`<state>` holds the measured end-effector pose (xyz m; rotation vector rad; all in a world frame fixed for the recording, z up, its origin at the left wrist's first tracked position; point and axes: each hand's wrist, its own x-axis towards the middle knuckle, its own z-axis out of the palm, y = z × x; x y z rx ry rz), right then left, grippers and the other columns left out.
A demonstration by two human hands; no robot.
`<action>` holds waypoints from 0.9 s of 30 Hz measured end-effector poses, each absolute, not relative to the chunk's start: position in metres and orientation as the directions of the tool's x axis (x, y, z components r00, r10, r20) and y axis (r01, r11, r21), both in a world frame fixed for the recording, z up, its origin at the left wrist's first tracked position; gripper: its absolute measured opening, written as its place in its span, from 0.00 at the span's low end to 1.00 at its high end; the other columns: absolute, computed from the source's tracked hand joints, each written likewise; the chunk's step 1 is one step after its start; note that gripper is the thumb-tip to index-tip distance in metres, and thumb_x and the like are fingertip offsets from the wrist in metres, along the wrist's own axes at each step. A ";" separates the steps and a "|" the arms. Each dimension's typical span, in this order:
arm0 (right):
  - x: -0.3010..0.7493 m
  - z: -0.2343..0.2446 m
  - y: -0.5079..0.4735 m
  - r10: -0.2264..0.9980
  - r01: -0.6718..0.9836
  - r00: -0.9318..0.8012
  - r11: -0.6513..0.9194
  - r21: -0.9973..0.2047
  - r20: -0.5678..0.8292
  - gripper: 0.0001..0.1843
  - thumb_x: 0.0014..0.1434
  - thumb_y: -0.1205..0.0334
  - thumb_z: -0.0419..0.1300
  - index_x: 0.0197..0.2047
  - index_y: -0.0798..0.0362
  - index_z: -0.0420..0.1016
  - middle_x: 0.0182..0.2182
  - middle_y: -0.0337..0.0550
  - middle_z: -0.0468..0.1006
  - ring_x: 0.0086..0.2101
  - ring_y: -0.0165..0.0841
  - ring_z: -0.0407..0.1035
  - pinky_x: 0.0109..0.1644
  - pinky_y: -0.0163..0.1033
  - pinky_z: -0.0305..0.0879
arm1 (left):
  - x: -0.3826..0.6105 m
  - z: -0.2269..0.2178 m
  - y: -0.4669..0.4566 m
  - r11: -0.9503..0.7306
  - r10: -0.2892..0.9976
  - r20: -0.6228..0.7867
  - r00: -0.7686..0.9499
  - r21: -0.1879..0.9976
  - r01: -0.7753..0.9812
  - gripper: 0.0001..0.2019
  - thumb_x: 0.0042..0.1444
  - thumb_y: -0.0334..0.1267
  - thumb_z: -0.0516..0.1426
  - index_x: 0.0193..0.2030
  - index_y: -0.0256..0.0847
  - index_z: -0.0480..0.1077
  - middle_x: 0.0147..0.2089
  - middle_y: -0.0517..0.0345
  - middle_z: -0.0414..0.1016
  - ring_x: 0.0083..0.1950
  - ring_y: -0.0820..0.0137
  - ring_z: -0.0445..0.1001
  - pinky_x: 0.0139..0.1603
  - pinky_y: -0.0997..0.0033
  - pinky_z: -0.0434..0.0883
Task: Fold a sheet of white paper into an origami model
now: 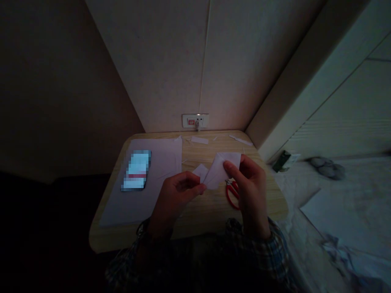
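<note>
A folded piece of white paper (224, 165) is held up between my two hands, above the small wooden table. My left hand (180, 193) pinches its left corner between thumb and fingers. On the paper's right side, my right hand (252, 181) grips it with the thumb on top and the fingers behind. Red-handled scissors (231, 194) lie on the table, partly hidden behind my right hand and the paper. Left of my hands, a phone (136, 171) with a lit, blurred-out screen rests on a large white paper sheet (119, 211).
Several paper scraps (199, 140) lie along the back of the wooden table (269, 199). A wall socket (195, 121) with a plug sits just behind. To the right, a bed (360, 183) holds a small dark box (281, 160), a grey item (326, 167) and more paper.
</note>
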<state>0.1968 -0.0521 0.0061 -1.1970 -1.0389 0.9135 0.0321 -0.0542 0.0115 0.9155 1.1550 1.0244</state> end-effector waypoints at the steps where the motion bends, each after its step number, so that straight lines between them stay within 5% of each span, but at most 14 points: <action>1: 0.196 0.006 -0.053 0.950 -0.021 0.281 0.146 -0.989 0.134 0.11 0.54 0.56 0.69 0.26 0.50 0.74 0.22 0.33 0.72 0.25 0.30 0.64 0.28 0.35 0.61 | 0.032 0.011 -0.054 0.283 0.958 -0.271 0.094 0.946 -0.155 0.09 0.35 0.29 0.70 0.19 0.40 0.73 0.20 0.68 0.74 0.26 0.75 0.74 0.32 0.78 0.71; 10: 0.194 0.009 -0.054 0.918 -0.004 0.361 0.178 -0.984 0.165 0.10 0.56 0.57 0.68 0.27 0.50 0.74 0.22 0.32 0.69 0.25 0.29 0.61 0.28 0.35 0.57 | 0.030 0.010 -0.058 0.246 0.969 -0.239 0.063 0.958 -0.148 0.11 0.34 0.31 0.71 0.27 0.41 0.78 0.28 0.61 0.81 0.33 0.67 0.79 0.40 0.69 0.77; 27: 0.188 0.009 -0.058 0.920 -0.022 0.356 0.186 -0.982 0.166 0.11 0.57 0.52 0.67 0.29 0.49 0.74 0.24 0.35 0.72 0.27 0.31 0.64 0.29 0.36 0.61 | 0.039 0.019 -0.066 0.143 0.988 -0.149 -0.032 0.980 -0.137 0.06 0.46 0.31 0.67 0.23 0.42 0.75 0.23 0.66 0.77 0.29 0.73 0.76 0.36 0.76 0.72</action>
